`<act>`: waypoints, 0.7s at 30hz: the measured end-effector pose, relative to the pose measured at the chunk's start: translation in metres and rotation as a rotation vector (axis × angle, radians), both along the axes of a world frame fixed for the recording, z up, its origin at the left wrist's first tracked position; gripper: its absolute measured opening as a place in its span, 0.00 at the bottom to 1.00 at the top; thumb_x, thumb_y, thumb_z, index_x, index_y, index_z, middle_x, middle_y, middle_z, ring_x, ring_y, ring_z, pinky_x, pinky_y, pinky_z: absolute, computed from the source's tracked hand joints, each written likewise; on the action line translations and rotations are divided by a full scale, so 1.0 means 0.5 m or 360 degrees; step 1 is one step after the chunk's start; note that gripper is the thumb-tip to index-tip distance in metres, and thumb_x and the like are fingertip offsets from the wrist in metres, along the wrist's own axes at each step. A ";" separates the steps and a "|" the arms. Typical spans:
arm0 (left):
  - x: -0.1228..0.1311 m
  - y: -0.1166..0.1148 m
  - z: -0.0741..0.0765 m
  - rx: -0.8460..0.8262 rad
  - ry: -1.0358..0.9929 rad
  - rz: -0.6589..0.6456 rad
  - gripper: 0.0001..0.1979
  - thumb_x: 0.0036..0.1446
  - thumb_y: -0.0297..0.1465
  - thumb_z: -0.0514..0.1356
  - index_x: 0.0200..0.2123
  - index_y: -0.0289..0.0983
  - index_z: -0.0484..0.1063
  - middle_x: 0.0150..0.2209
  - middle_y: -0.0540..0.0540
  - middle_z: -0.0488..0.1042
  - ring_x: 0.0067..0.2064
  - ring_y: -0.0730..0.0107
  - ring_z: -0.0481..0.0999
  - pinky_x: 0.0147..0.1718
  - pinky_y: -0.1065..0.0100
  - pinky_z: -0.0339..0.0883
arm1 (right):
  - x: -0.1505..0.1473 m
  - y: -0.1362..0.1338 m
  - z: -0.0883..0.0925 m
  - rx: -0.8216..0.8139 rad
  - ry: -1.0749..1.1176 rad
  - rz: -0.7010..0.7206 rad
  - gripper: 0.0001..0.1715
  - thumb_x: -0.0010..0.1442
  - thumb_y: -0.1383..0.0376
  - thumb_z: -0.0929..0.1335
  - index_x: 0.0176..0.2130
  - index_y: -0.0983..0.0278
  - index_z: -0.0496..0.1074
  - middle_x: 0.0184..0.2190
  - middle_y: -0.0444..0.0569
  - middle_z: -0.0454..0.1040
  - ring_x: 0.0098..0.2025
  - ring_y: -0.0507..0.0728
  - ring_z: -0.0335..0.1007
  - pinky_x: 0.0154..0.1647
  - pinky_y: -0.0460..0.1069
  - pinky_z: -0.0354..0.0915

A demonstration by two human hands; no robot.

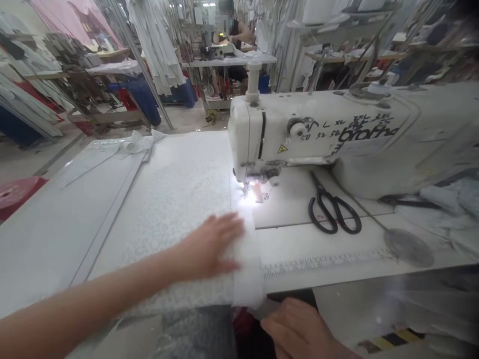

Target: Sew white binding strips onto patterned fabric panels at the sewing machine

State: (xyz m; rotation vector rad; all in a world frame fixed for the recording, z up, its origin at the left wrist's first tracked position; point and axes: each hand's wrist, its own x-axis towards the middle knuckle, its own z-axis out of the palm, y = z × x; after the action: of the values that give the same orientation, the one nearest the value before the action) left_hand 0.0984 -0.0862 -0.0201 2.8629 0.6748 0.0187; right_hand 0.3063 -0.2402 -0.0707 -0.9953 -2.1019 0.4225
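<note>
A patterned white fabric piece (168, 199) lies flat on the sewing table, its plain right border running under the needle area of a white sewing machine (318, 129). Over that fabric, near the border, my left hand (213, 247) is palm down with fingers spread, slightly blurred. My right hand (299, 329) is in front of the table's edge, close to the fabric's near corner, fingers curled together. Whatever lies in those fingers is hidden. The machine's lamp glows brightly at the presser foot (246, 189).
Black-handled scissors (335, 212) lie under the machine arm. A measuring scale (322, 262) runs along the table front, with a round metal plate (409, 247) at its right. Crumpled cloth (441, 209) is heaped far right. A co-worker (239, 35) sits at another machine behind.
</note>
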 end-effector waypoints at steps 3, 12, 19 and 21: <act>-0.035 -0.140 -0.020 0.0046 0.0197 -0.0188 0.38 0.57 0.39 0.55 0.64 0.34 0.41 0.64 0.40 0.47 0.64 0.53 0.46 0.56 0.52 0.53 | -0.013 -0.044 -0.058 -0.0686 0.0372 -0.0287 0.18 0.57 0.72 0.63 0.48 0.63 0.68 0.39 0.52 0.75 0.40 0.59 0.72 0.42 0.54 0.70; -0.026 -0.217 -0.063 0.0485 -0.0186 -0.0337 0.20 0.57 0.22 0.49 0.54 0.33 0.60 0.44 0.40 0.71 0.44 0.60 0.68 0.43 0.59 0.58 | -0.076 -0.060 -0.079 -0.1589 0.1403 -0.0072 0.15 0.54 0.55 0.70 0.32 0.65 0.74 0.31 0.45 0.74 0.36 0.56 0.69 0.42 0.53 0.65; -0.005 -0.252 -0.063 0.0276 -0.0460 -0.0516 0.09 0.59 0.22 0.50 0.42 0.31 0.66 0.29 0.47 0.69 0.31 0.69 0.65 0.33 0.64 0.60 | -0.054 -0.120 -0.067 -0.1659 0.1505 -0.0192 0.18 0.53 0.52 0.69 0.27 0.65 0.71 0.24 0.43 0.68 0.26 0.51 0.64 0.29 0.47 0.65; -0.003 -0.260 -0.061 0.0215 -0.0502 -0.0508 0.09 0.60 0.22 0.49 0.41 0.31 0.66 0.29 0.47 0.70 0.31 0.69 0.66 0.33 0.64 0.60 | -0.055 -0.125 -0.065 -0.1690 0.1552 -0.0184 0.17 0.51 0.52 0.71 0.27 0.65 0.71 0.26 0.43 0.68 0.26 0.50 0.64 0.29 0.46 0.65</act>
State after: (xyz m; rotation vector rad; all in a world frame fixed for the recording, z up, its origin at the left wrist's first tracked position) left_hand 0.0967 -0.2161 -0.0507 2.9619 0.1590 0.4722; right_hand 0.2788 -0.3029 -0.1030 -1.0926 -0.8497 1.6597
